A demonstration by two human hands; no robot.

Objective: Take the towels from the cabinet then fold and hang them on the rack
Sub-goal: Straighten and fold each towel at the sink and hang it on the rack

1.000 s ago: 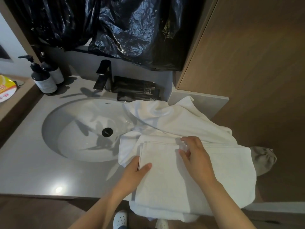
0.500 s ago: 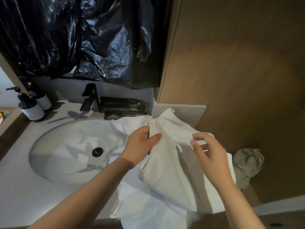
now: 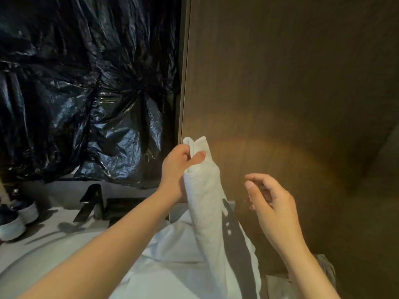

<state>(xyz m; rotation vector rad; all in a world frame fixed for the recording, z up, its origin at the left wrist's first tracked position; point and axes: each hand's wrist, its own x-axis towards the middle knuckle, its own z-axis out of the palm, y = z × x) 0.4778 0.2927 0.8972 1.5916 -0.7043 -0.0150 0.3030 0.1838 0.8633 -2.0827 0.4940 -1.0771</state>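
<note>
A folded white towel (image 3: pixel 207 203) hangs lifted in front of the brown wooden panel. My left hand (image 3: pixel 179 165) grips its top corners, thumb and fingers pinching the doubled edge. The towel's lower part drapes down over another white towel (image 3: pixel 172 262) that lies crumpled on the counter by the sink. To the right of the hanging towel, my right hand (image 3: pixel 269 197) hovers with fingers loosely curled and holds nothing. No rack is in view.
Crinkled black plastic sheeting (image 3: pixel 86 93) covers the wall on the left. A black tap (image 3: pixel 90 201) and two pump bottles (image 3: pixel 17 216) stand on the grey counter (image 3: pixel 43 234). A beige cloth (image 3: pixel 326 268) lies at the lower right. The wooden panel (image 3: pixel 291 83) fills the right.
My left hand lifted the folded towel up off the counter, and it now hangs lengthwise. My right hand let go of the towel and hovers beside it. The view tilted upward.
</note>
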